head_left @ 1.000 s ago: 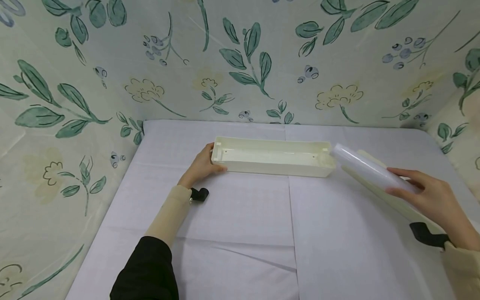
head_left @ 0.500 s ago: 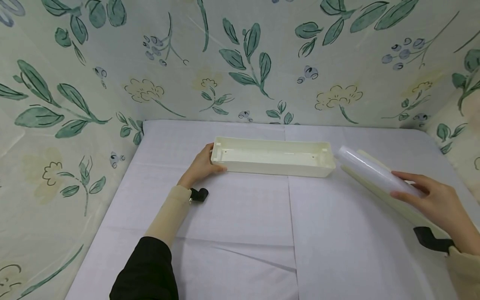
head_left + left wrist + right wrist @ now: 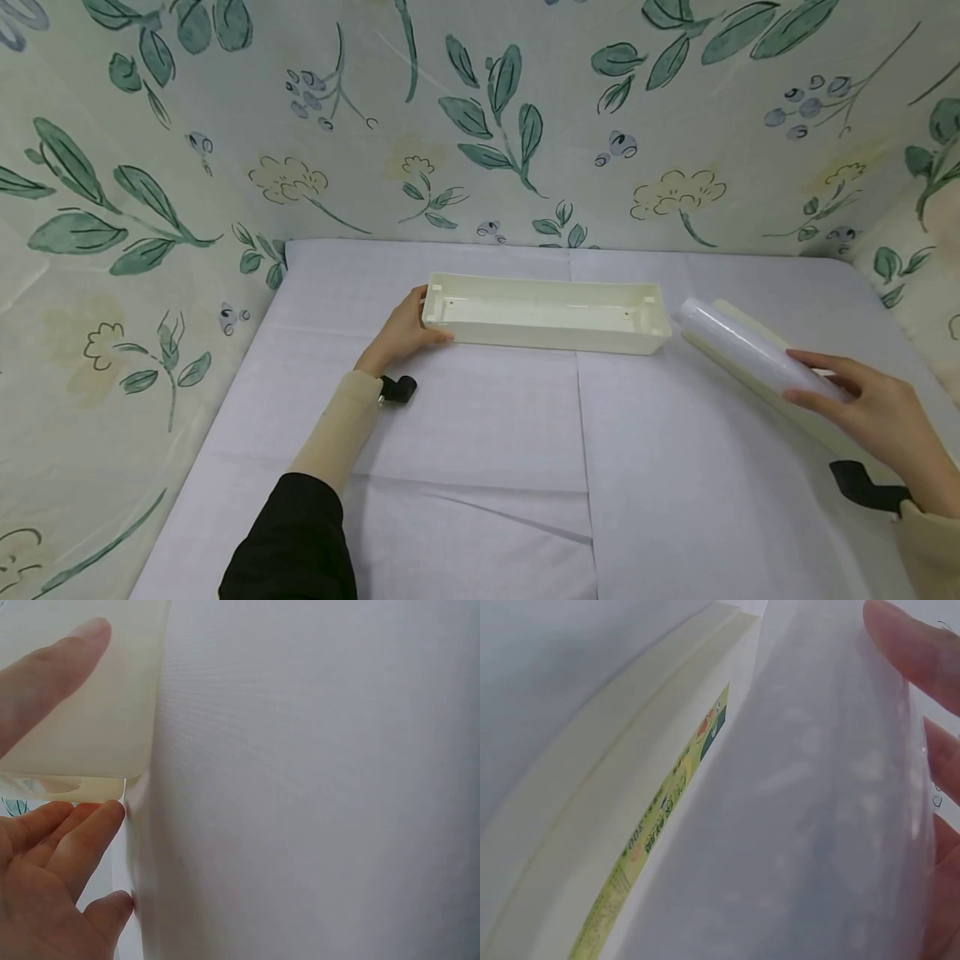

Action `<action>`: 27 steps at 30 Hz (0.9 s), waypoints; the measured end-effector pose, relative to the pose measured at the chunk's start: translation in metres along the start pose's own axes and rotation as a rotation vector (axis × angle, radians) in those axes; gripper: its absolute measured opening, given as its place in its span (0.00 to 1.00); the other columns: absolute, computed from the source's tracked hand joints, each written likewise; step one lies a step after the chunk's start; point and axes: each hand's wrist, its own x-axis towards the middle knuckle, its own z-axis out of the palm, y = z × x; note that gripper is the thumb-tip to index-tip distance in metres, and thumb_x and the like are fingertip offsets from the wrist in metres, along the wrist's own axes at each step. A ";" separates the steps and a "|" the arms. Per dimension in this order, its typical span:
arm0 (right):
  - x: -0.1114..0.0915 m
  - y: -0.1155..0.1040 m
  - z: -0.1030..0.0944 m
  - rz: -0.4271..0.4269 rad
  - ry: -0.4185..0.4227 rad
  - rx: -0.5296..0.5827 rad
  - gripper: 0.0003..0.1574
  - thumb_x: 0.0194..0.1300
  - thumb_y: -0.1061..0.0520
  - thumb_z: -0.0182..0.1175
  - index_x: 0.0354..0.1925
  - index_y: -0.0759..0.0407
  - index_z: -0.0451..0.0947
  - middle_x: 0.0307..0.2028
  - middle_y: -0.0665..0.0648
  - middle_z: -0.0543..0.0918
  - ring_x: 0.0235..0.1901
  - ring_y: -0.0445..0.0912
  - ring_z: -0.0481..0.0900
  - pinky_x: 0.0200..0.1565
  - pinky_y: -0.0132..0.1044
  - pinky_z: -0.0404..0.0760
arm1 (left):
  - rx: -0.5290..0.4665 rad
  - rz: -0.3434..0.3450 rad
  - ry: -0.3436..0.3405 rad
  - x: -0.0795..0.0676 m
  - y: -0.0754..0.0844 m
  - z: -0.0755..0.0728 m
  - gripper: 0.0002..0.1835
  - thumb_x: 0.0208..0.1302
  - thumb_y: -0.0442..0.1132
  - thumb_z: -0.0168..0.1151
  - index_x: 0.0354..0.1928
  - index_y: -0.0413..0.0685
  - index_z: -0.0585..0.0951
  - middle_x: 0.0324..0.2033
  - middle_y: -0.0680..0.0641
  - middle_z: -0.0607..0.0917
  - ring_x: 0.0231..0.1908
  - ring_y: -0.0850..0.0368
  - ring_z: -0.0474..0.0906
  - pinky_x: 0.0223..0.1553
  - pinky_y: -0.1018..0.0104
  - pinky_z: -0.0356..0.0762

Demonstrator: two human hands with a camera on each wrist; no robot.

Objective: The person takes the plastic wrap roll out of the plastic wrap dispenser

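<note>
A long cream plastic box (image 3: 547,337), open at the top, stands on the white cloth. At its left end my left hand (image 3: 401,332) grips it, thumb on the near wall and fingers behind the end. The left wrist view shows the thumb against the box wall (image 3: 90,727). Over on the right, my right hand (image 3: 873,400) holds a roll of clear plastic wrap (image 3: 757,350) between thumb and fingers. The roll slants, its far end near the box's right corner. Below it lies a long cream cover-like piece (image 3: 750,379), partly hidden by roll and hand.
A white cloth (image 3: 480,467) with fold creases covers the table. Behind and to the left hangs a curtain (image 3: 375,125) printed with leaves and flowers. In the right wrist view a yellow-green printed label (image 3: 660,817) shows beside the roll.
My right hand has drawn the plastic wrap roll slightly right and down, lower over the cream piece and away from the box. My left hand and the box have stayed put.
</note>
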 end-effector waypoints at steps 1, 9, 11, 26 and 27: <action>0.000 0.000 0.000 0.002 -0.001 -0.001 0.39 0.58 0.50 0.69 0.61 0.68 0.70 0.51 0.82 0.71 0.35 0.64 0.71 0.20 0.30 0.68 | -0.002 0.001 0.000 0.000 0.000 0.000 0.53 0.47 0.38 0.77 0.71 0.39 0.53 0.65 0.39 0.64 0.64 0.43 0.62 0.64 0.47 0.57; -0.001 0.000 0.007 0.062 -0.032 0.000 0.41 0.59 0.47 0.68 0.62 0.69 0.68 0.52 0.81 0.69 0.36 0.65 0.71 0.21 0.35 0.70 | -0.004 0.006 0.004 0.000 -0.001 0.000 0.54 0.47 0.38 0.77 0.71 0.39 0.53 0.65 0.39 0.64 0.64 0.43 0.62 0.64 0.47 0.57; -0.002 0.000 0.008 0.074 -0.036 0.001 0.41 0.59 0.47 0.68 0.62 0.69 0.68 0.53 0.81 0.69 0.36 0.66 0.70 0.22 0.38 0.72 | -0.001 0.005 0.004 0.000 -0.001 0.000 0.54 0.47 0.38 0.77 0.71 0.39 0.53 0.66 0.39 0.64 0.64 0.43 0.62 0.64 0.47 0.57; -0.007 0.003 0.011 0.084 -0.060 0.004 0.43 0.59 0.45 0.68 0.62 0.70 0.68 0.51 0.82 0.70 0.37 0.68 0.73 0.21 0.36 0.70 | 0.010 -0.006 0.003 -0.001 0.001 0.000 0.53 0.48 0.39 0.77 0.71 0.39 0.52 0.67 0.39 0.63 0.65 0.43 0.60 0.64 0.48 0.56; -0.007 0.003 0.012 0.088 -0.063 0.002 0.43 0.59 0.45 0.68 0.62 0.71 0.68 0.51 0.82 0.69 0.37 0.68 0.73 0.21 0.36 0.70 | 0.011 -0.008 0.004 -0.001 0.001 0.000 0.53 0.48 0.39 0.77 0.71 0.39 0.52 0.67 0.39 0.62 0.65 0.43 0.60 0.64 0.47 0.56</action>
